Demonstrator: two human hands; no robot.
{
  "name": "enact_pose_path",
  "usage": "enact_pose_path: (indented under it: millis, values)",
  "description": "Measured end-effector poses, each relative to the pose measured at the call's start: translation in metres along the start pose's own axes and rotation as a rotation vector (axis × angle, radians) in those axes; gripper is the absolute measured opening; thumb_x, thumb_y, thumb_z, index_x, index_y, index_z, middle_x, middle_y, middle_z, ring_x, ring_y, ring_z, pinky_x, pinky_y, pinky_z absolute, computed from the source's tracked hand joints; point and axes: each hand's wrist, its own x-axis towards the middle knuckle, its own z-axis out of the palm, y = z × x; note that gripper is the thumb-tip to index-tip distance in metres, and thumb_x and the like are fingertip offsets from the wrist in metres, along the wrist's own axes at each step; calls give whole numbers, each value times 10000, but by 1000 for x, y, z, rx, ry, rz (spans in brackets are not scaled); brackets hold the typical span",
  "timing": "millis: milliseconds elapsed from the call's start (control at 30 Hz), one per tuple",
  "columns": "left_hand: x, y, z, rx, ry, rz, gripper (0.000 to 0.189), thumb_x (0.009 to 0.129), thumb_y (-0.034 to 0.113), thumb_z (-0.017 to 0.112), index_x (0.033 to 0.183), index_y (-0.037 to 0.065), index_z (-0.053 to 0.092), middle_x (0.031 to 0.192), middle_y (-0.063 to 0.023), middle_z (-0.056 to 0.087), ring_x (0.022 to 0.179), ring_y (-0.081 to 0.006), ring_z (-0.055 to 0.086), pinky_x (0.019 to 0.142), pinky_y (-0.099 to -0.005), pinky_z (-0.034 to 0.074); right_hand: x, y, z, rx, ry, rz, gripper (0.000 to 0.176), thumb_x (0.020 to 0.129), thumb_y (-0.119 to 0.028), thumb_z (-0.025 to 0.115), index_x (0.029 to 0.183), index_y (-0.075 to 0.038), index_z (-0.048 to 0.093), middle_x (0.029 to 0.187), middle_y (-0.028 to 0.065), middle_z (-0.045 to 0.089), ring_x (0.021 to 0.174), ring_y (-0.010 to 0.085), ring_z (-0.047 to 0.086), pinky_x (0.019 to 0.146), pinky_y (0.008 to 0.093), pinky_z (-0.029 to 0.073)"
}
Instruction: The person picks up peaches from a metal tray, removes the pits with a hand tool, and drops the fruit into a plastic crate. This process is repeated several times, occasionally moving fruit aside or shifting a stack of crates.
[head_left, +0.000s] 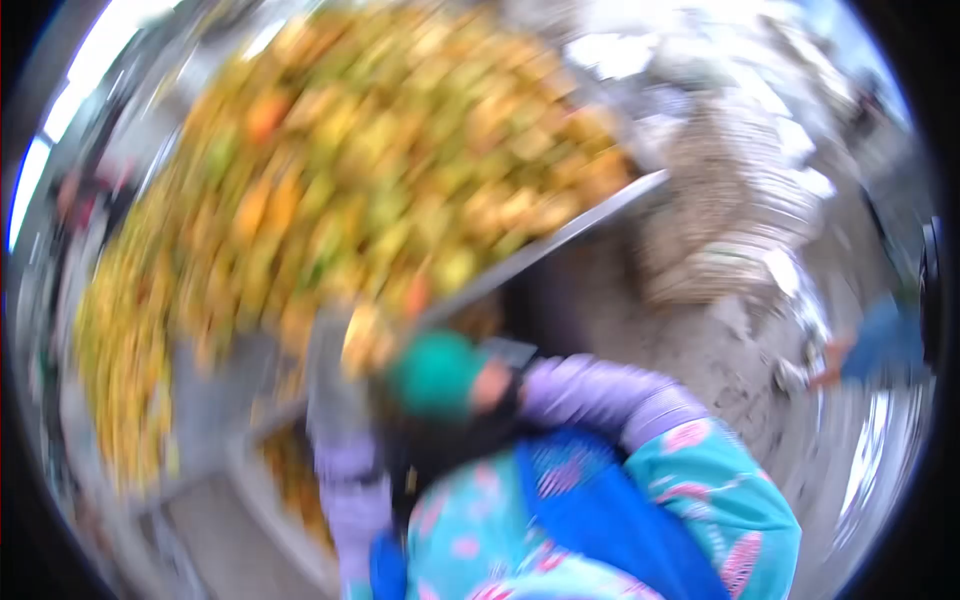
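Note:
Motion blur smears the whole head view. My right hand (437,374), in a green glove, is low in the middle, close to the front of my body. At its wrist there is something dark. My left hand (335,365) looks grey and gloved, and it reaches over the near edge of the table. A pale yellow-orange fruit (366,340) is right beside it, perhaps touching; the fingers are too blurred to read. Just beyond both hands spreads a big heap of yellow, orange and greenish fruit (370,160), piled on a metal-edged table (560,240).
Stacked woven sacks (705,210) stand on the dusty floor (730,370) at the right. At the far right edge a person's leg (885,345) shows. More fruit (295,480) lies in a lower container at the left of my body. Another person (85,195) is blurred at far left.

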Motion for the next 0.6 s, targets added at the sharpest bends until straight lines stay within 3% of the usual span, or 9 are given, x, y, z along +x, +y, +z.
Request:
enact_pose_path:
  millis: [33, 100, 133, 200, 300, 367, 433, 500, 600]
  values:
    - [10, -5, 9, -550, 9, -327, 291, 940, 292, 424, 788, 65, 524, 728, -2, 487, 659, -125, 467, 570, -278, 388, -2, 0, 6, 6, 4, 31, 485, 966, -438, 394, 957, 10, 578, 756, 229, 615, 651, 359, 613, 561, 439, 470]
    - [25, -72, 17, -258, 214, -140, 276, 933, 266, 426, 931, 47, 595, 854, -61, 563, 672, -139, 516, 596, -274, 442, 9, 0, 26, 42, 56, 101, 538, 966, -476, 363, 979, 12, 590, 795, 244, 624, 685, 353, 628, 595, 429, 486]
    - [26, -61, 31, -844, 204, -276, 288, 926, 260, 438, 1008, 36, 599, 910, -89, 583, 721, -163, 558, 627, -298, 477, 14, -2, 35, 66, 85, 143, 565, 966, -495, 347, 990, 13, 596, 814, 252, 629, 701, 350, 636, 612, 424, 493]
    - [37, -96, 41, -339, 292, -32, 298, 929, 301, 469, 996, 38, 592, 857, -85, 587, 669, -198, 572, 586, -330, 488, -2, -31, 12, 122, 72, 167, 562, 962, -502, 362, 986, 13, 585, 814, 251, 623, 707, 374, 630, 627, 447, 490]
    - [43, -88, 54, -577, 52, -210, 324, 943, 355, 490, 955, 46, 586, 782, -81, 583, 609, -213, 577, 542, -342, 488, 14, 23, 27, -17, 239, -131, 497, 961, -474, 398, 995, -8, 569, 736, 183, 606, 568, 308, 586, 519, 399, 471]
    - [48, -45, 50, -919, -81, -415, 335, 947, 369, 489, 945, 48, 585, 779, -86, 585, 613, -217, 586, 541, -348, 493, 13, 21, 25, 224, 231, -47, 431, 955, -449, 431, 983, -39, 562, 690, 120, 581, 498, 232, 543, 453, 342, 440]
    - [46, -10, 50, -824, -71, -353, 323, 964, 341, 465, 937, 43, 586, 769, -88, 587, 607, -207, 584, 531, -340, 485, 9, -18, 12, 802, 66, 380, 355, 947, -422, 466, 953, -76, 550, 654, 51, 544, 452, 147, 492, 403, 276, 396]
    - [47, -6, 46, -788, -51, -336, 322, 971, 325, 454, 926, 34, 583, 768, -85, 593, 604, -197, 583, 524, -330, 483, -4, -46, 0, 842, 58, 407, 319, 944, -431, 446, 898, -122, 507, 607, 9, 508, 453, 112, 485, 383, 259, 388]
    - [50, 9, 30, -590, -181, -54, 341, 987, 285, 406, 873, 9, 570, 731, -73, 604, 581, -175, 585, 550, -287, 479, -6, -62, -7, 946, -30, 561, 337, 934, -457, 474, 770, -163, 461, 525, -33, 429, 406, 82, 410, 376, 228, 345]
